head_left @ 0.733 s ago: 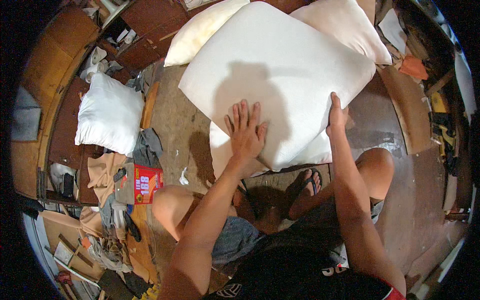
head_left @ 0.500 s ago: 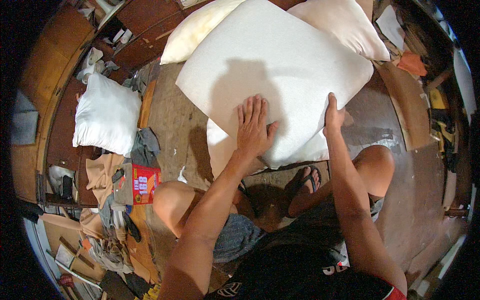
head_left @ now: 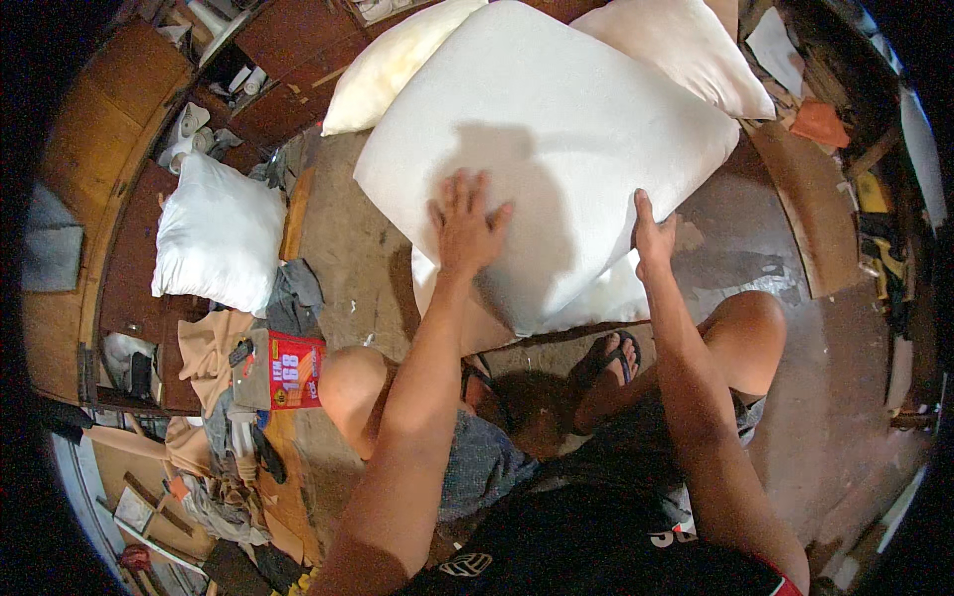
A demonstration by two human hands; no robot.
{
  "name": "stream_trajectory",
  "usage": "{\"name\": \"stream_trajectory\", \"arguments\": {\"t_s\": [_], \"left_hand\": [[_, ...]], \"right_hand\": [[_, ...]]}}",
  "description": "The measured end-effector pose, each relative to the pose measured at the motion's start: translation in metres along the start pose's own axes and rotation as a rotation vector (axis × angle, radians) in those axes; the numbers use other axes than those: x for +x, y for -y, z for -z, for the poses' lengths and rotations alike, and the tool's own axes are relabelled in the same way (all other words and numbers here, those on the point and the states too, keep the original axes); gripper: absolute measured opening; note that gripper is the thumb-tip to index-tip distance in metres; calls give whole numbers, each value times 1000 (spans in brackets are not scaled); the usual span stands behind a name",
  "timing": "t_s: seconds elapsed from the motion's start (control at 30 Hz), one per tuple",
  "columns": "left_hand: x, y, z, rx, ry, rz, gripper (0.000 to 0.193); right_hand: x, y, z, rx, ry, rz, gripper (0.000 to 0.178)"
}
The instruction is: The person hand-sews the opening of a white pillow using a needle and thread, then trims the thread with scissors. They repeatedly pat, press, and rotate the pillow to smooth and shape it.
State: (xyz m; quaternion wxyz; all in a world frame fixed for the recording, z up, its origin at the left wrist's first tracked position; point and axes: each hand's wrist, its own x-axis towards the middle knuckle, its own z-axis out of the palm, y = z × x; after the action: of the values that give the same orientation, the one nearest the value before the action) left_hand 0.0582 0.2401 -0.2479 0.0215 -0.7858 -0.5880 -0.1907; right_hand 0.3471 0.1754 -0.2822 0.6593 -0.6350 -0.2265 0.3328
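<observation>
A large white square cushion (head_left: 616,119) lies at a slant in front of me, on top of another white cushion (head_left: 608,303) whose near side shows beneath it. My left hand (head_left: 467,226) rests on the upper cushion's near left part, palm down with fingers spread. At the near right edge, my right hand (head_left: 653,236) grips the same cushion, thumb on top; its other fingers are mostly hidden. A shadow falls across the white cover around my left hand.
A yellowish cushion (head_left: 407,65) and a cream cushion (head_left: 686,50) lie behind. On the left are a white pillow (head_left: 219,233), a red-labelled container (head_left: 293,370) and piled cloth (head_left: 214,363). A brown board (head_left: 805,204) and tools (head_left: 884,248) are at the right.
My left hand has slid left and slightly toward me over the cushion. My right hand has shifted a little left along the edge, and the cushion's near left side looks more rounded.
</observation>
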Motion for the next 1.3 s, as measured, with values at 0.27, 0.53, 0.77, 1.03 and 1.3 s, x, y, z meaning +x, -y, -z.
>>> {"name": "stream_trajectory", "arguments": {"t_s": [0.27,0.53,0.77,1.03,1.3], "left_hand": [[-2,65,0,-1057,-14,1063,103],[-25,93,-20,-1862,-58,908,92],[-30,28,3,-1976,-187,738,90],[61,186,113,-1543,-732,458,104],[45,154,190,-1502,-621,524,93]], "right_hand": [[16,-2,1,348,-51,-127,90],[-48,106,-40,107,-4,469,81],[-73,197,-17,140,166,732,85],[84,213,14,-137,342,592,82],[97,173,-4,-105,433,484,90]]}}
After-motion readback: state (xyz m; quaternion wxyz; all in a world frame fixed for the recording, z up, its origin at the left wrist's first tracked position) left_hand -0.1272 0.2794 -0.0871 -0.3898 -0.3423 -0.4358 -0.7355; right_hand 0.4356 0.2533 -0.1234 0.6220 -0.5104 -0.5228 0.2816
